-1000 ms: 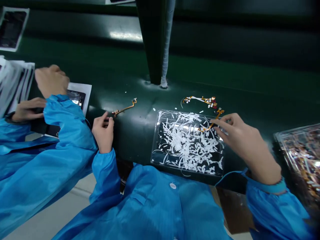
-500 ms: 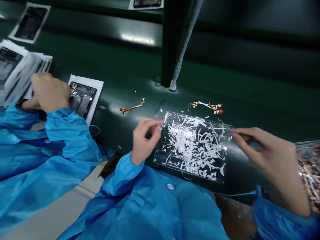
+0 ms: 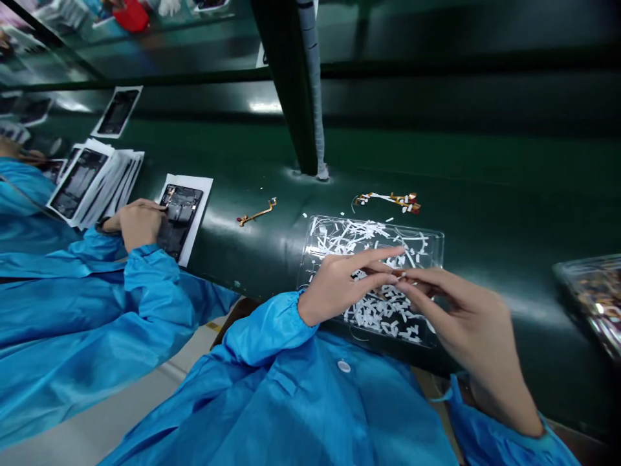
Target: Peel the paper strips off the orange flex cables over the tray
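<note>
A clear plastic tray [image 3: 439, 249] holds many white paper-like strips and scraps [image 3: 376, 317]. Above it, the fingertips of my left hand [image 3: 352, 278] and my right hand [image 3: 451, 301] meet. Both hands are closed in a pinch at a small item, mostly hidden by the fingers and too small to name. My left index finger points out to the right over the tray. Behind the tray lies a bundle of orange flex cables with white strips [image 3: 392, 200]. A single orange flex cable [image 3: 257, 212] rests on the green bench to the left.
A co-worker's hands [image 3: 140, 223] touch a phone frame on white paper [image 3: 196, 223] at the left. Further left stands a pile of similar frames [image 3: 92, 175]. A post [image 3: 295, 116] rises behind the tray. Another clear tray of flex cables [image 3: 594, 298] sits at the right.
My hands have left the tray's two sides and come together above it, pinching something small. The view has shifted left. The co-worker's hands have moved onto the phone frame.
</note>
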### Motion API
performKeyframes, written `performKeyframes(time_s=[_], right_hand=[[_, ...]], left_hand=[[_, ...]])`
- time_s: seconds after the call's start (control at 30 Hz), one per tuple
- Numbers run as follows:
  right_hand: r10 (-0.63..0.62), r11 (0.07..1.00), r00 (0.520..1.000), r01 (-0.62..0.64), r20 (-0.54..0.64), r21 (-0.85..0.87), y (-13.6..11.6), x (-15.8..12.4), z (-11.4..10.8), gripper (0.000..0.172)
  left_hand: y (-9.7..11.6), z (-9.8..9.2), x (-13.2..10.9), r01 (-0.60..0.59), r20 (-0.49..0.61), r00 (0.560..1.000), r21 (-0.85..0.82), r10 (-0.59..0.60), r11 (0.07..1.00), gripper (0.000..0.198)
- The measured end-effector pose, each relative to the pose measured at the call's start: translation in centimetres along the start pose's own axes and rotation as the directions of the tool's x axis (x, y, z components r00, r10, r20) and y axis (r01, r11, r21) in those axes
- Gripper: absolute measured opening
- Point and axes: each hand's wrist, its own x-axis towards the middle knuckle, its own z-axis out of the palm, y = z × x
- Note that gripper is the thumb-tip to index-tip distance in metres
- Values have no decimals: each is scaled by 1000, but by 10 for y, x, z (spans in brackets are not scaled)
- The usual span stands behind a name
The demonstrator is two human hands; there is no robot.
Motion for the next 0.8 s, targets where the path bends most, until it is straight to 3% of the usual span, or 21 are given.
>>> performKeyframes(time_s=[0.2,0.27,0.33,0.43,0.53,0.8], right_hand=[[18,1000,999,-17,-33,18,6,0,3,9],[36,999,997,-34,-71,23,7,-2,5,7],[87,996,988,-83,-131,37,7,-4,6,5],[196,978,962,-177,-191,111,6,-7,9,7],[242,961,954,-210,-176,182,3,-7,12,8],[163,976,975,-138,-148,171,-5,-2,25,6]], left_hand=[[-2,8,1,-174,101,983,241,153,955,41],[-1,10,1,-171,69,985,245,159,954,42],[1,12,2,-150,-37,986,240,163,959,40],[3,15,2,-176,-166,958,300,233,938,19],[3,18,2,-240,-143,942,350,305,905,5],[-4,13,0,-210,-169,936,440,310,873,5]])
